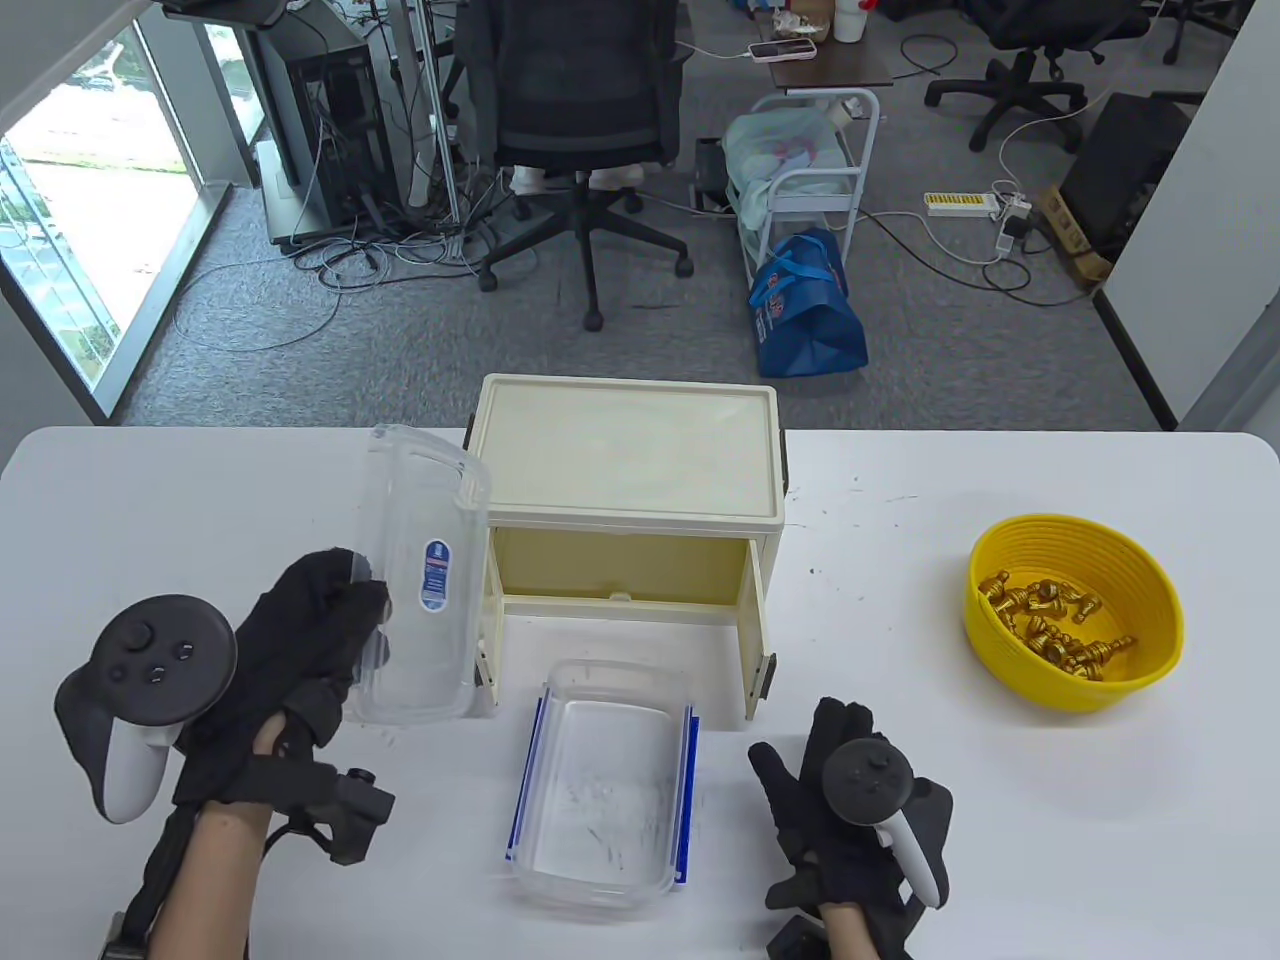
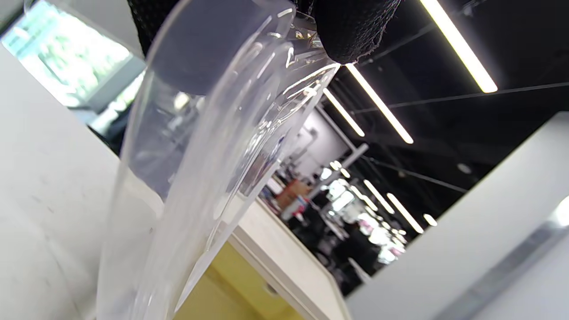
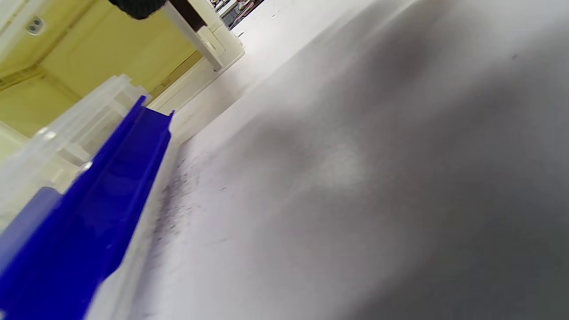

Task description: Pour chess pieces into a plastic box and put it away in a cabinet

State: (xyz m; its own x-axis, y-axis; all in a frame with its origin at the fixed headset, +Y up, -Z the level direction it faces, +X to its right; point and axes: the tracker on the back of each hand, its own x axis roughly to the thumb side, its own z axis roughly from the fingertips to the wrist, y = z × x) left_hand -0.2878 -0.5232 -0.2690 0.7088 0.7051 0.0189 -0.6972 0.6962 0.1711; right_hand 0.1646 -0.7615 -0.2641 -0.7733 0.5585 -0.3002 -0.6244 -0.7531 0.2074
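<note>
On white table, front of cream cabinet: lidless plastic box, blue side clips. Left hand grips clear lid upright. Right hand flat beside box, fingers spread; yellow bowl of gold chess pieces well apart.

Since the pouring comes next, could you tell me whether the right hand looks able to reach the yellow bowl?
Probably yes: the right hand is free, and bare table lies between it and the bowl.
</note>
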